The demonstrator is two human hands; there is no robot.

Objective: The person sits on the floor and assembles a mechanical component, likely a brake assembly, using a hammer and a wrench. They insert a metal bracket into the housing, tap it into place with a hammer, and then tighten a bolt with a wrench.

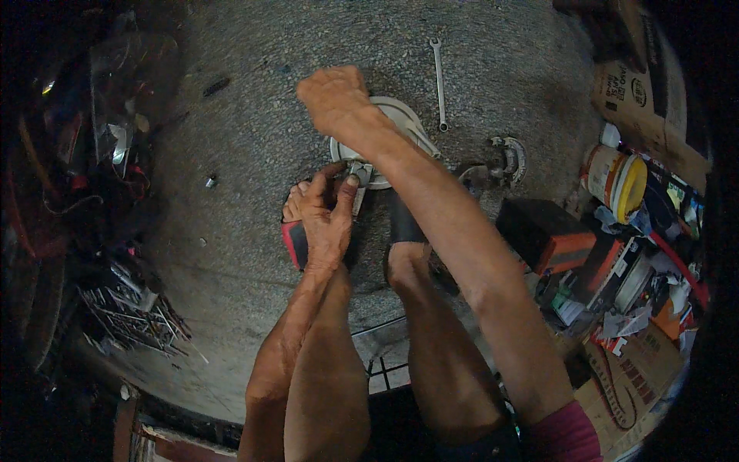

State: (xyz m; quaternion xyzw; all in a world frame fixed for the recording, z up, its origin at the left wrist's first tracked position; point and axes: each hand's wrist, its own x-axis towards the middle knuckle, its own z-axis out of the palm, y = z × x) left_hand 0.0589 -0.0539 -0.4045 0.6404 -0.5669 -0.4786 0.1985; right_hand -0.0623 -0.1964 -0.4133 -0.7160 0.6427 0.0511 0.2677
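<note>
A round pale metal brake plate [396, 113] lies on the ground between my feet, partly covered by my right forearm. My left hand [327, 208] is closed at its near edge, with thumb and fingers pinching a small grey metal arm [359, 174]. Over the plate's far left edge, my right hand [334, 94] is curled into a fist; what it holds, if anything, is hidden. Beyond the plate to the right lies a combination wrench [439, 85]. A pair of curved brake shoes [511, 160] rests right of my right forearm.
On the right stand a black and orange box [545, 231], a white and yellow bucket [616, 183] and cardboard boxes [639, 100] amid clutter. Several metal tools [135, 312] are heaped at the left. A small metal piece [211, 182] lies on the rough ground [239, 115].
</note>
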